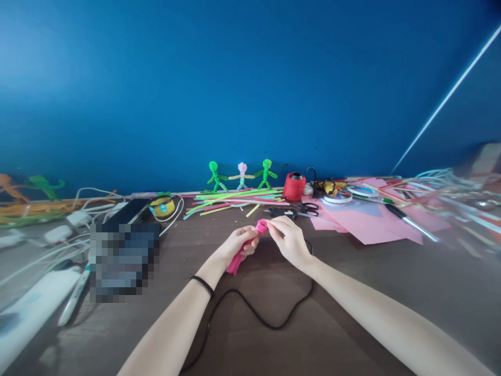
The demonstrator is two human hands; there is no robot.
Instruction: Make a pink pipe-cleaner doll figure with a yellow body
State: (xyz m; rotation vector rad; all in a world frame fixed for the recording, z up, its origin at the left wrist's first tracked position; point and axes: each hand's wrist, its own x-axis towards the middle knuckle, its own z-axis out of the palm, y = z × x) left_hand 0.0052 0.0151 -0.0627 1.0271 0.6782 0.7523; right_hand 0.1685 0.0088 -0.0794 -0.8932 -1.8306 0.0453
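Note:
My left hand point(238, 245) is wrapped round a bright pink tassel-like bundle point(235, 262). The bundle's lower ends fan out below the palm, and its rounded, coiled-looking top shows above the fingers. At that top, my right hand point(288, 239) pinches a thin pink strand with thumb and forefinger. Whether the strand is a pipe cleaner or cord cannot be made out. Just beyond the right hand lies a black glue gun point(282, 213), partly hidden by the fingers. Black-handled scissors point(309, 209) rest beside it.
Several coloured pipe cleaners point(235, 199) lie before three small twisted figures point(242, 169) at the blue wall. A red roll point(294, 187), pink paper point(364, 222) and a pen point(410, 222) are to the right. Left are cables, a phone point(127, 215) and a yellow roll point(162, 208). A black cord point(266, 325) crosses the table.

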